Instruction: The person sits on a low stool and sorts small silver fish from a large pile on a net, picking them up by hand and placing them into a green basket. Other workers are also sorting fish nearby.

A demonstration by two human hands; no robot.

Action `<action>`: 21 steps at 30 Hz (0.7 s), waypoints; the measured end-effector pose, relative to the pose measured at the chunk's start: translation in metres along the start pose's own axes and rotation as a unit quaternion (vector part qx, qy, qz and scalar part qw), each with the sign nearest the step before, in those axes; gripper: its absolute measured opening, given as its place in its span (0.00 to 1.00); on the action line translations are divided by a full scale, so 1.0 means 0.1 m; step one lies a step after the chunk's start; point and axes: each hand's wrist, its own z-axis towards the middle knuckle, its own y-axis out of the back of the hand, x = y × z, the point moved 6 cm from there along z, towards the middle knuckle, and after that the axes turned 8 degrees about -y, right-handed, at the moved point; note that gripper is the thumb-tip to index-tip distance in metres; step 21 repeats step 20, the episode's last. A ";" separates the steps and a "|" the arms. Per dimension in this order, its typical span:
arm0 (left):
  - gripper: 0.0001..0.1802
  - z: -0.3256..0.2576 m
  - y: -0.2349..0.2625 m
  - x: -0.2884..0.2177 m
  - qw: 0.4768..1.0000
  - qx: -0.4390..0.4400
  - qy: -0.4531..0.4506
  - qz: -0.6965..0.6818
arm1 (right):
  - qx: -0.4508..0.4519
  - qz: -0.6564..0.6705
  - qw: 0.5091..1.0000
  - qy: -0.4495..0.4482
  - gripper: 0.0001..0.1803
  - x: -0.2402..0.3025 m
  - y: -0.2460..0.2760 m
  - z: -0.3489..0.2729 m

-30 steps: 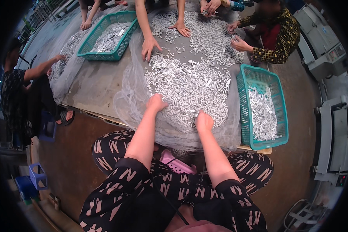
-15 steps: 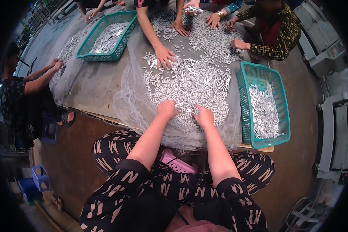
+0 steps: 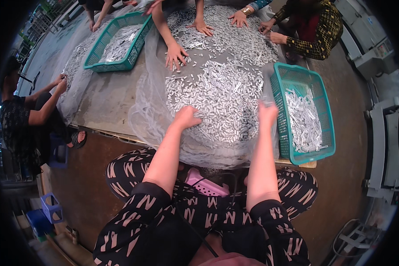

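A broad spread of small silver cylinder-like pieces (image 3: 224, 95) covers the sheeted tabletop in front of me, with longer flat silver strips with holes (image 3: 215, 71) mixed in. My left hand (image 3: 187, 118) is at the near left of the spread, its fingers closed on a few silver strips (image 3: 198, 115). Off to the right, my right hand (image 3: 267, 113) hovers between the spread and the teal basket (image 3: 289, 128). Motion smears its fingers, so what they hold is not clear. Many flat strips (image 3: 305, 119) lie inside that basket.
Another teal basket (image 3: 119, 64) with strips stands at the far left of the table. Co-workers' hands (image 3: 176, 54) work over the far pieces. Translucent netting (image 3: 148, 111) edges the spread. Below sits a pink plastic container (image 3: 206, 182); a person (image 3: 42, 108) works at the left.
My right hand has moved from the near middle of the pieces rightward toward the teal basket. My left hand has shifted slightly left and away from me. A co-worker's hand has moved left.
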 end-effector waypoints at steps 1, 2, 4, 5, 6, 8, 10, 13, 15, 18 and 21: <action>0.23 0.00 -0.02 0.02 1.000 0.015 0.009 -0.009 | -0.125 0.034 0.991 -0.015 0.22 0.01 0.34 0.13; 0.23 -0.01 -0.04 0.06 0.999 0.029 0.019 -0.018 | -0.194 0.062 0.977 -0.057 0.23 0.07 0.66 0.17; 0.22 0.01 -0.07 0.14 0.997 0.033 0.046 -0.045 | -0.280 0.032 0.953 -0.113 0.37 0.17 1.12 0.23; 0.21 0.02 -0.09 0.16 0.996 0.036 0.059 -0.060 | -0.309 0.021 0.943 -0.123 0.44 0.20 1.25 0.25; 0.20 0.04 -0.11 0.20 0.997 0.019 0.044 -0.056 | -0.322 -0.018 0.937 -0.137 0.46 0.23 1.30 0.22; 0.18 0.07 -0.09 0.24 0.999 -0.017 0.018 -0.046 | -0.342 -0.093 0.921 -0.162 0.52 0.32 1.29 0.11; 0.18 0.08 -0.07 0.22 0.997 -0.007 0.027 -0.070 | -0.375 -0.166 0.911 -0.046 0.47 0.45 1.11 -0.10; 0.18 0.10 -0.08 0.28 0.996 -0.033 0.030 -0.079 | -0.177 0.009 0.963 0.205 0.30 0.16 0.44 -0.05; 0.19 0.13 -0.16 0.43 0.992 -0.042 0.050 -0.105 | 0.114 -0.045 0.981 0.152 0.15 0.35 -0.17 -0.57; 0.22 0.17 -0.04 0.29 0.987 -0.047 0.042 -0.148 | 0.371 -0.235 0.859 0.262 0.10 0.36 -0.86 -1.46; 0.21 0.18 0.01 0.30 0.982 -0.048 0.047 -0.177 | 0.365 -0.257 0.848 0.285 0.12 0.36 -0.97 -1.62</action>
